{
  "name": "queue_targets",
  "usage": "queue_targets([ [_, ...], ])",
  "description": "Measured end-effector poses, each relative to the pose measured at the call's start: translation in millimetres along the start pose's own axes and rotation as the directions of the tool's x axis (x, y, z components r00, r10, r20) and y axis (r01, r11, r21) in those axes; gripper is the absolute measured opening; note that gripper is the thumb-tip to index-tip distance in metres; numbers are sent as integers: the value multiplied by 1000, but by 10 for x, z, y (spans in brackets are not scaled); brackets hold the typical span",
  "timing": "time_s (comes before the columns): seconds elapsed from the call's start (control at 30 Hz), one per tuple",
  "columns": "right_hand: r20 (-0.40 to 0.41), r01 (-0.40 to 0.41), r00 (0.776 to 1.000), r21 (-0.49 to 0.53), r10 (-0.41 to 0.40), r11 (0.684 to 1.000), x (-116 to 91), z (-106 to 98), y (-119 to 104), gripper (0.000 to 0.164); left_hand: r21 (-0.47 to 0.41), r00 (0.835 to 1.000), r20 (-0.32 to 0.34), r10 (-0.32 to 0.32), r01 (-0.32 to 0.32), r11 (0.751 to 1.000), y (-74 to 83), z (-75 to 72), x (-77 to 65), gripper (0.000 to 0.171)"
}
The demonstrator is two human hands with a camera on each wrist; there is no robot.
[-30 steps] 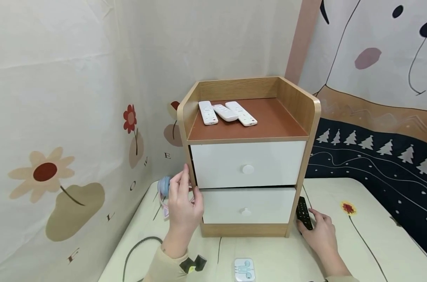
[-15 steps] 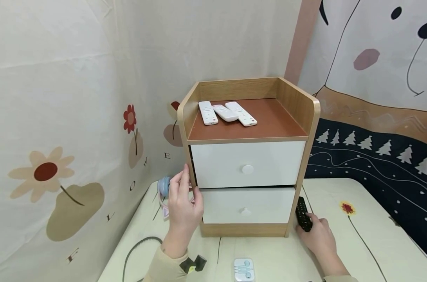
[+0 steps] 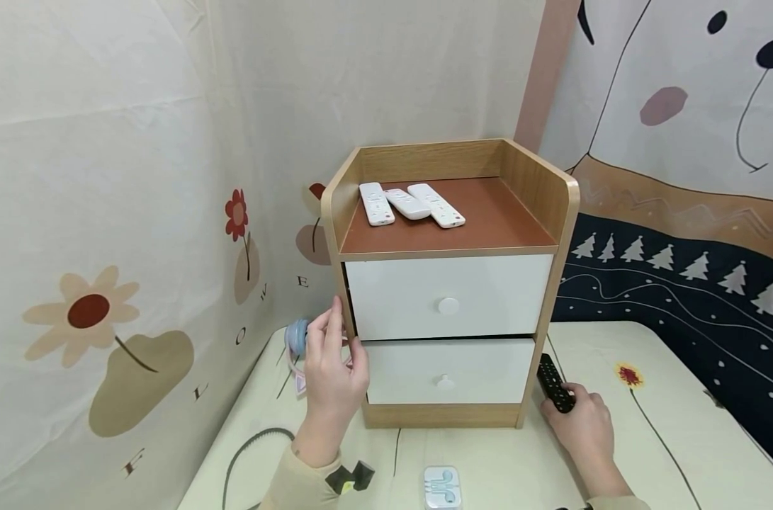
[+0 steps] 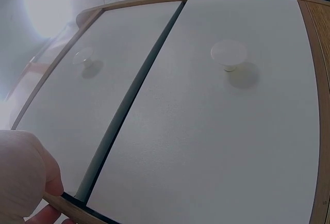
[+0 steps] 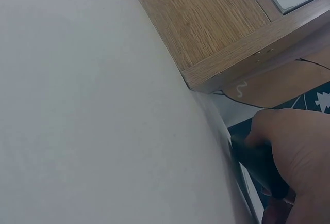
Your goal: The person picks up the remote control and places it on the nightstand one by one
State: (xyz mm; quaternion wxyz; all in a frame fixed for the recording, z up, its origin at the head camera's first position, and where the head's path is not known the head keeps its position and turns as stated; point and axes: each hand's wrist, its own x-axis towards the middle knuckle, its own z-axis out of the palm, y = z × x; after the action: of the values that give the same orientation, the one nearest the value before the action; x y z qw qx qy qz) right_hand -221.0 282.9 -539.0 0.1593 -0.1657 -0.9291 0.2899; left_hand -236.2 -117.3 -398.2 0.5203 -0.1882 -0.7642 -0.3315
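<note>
A small wooden cabinet (image 3: 438, 416) with two white drawers stands on the table. My left hand (image 3: 327, 375) holds the cabinet's left side panel; in the left wrist view the thumb (image 4: 49, 175) lies on the front edge and fingertips show beyond the panel. To the right of the cabinet, my right hand (image 3: 580, 428) grips a black remote control (image 3: 554, 382), its button side facing up. The right wrist view shows that remote dark and blurred, partly covered by the hand (image 5: 304, 157). The upper drawer (image 3: 399, 297) and lower drawer (image 3: 399, 372) each have a round white knob.
Three white remotes (image 3: 436, 205) lie on the cabinet's brown top. A clear case with earphones (image 3: 442, 487) sits in front. Blue headphones (image 3: 295, 338) are partly hidden behind my left hand. A grey coiled cable (image 3: 249, 443) lies at the left.
The black remote has shifted slightly and turned in my right hand, its near end now farther right. My left hand and the cabinet have not moved.
</note>
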Motion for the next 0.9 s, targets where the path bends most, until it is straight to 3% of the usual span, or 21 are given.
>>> queue_targets([
  [0.53,-42,-65,997,91,69,994,8,-40,-19,61,-4,1000,8,2,-2,1000,-6,9,5,70],
  [0.9,-48,-89,994,138,96,986,16,-111,-92,55,8,999,-26,39,-38,999,-15,20,5,75],
])
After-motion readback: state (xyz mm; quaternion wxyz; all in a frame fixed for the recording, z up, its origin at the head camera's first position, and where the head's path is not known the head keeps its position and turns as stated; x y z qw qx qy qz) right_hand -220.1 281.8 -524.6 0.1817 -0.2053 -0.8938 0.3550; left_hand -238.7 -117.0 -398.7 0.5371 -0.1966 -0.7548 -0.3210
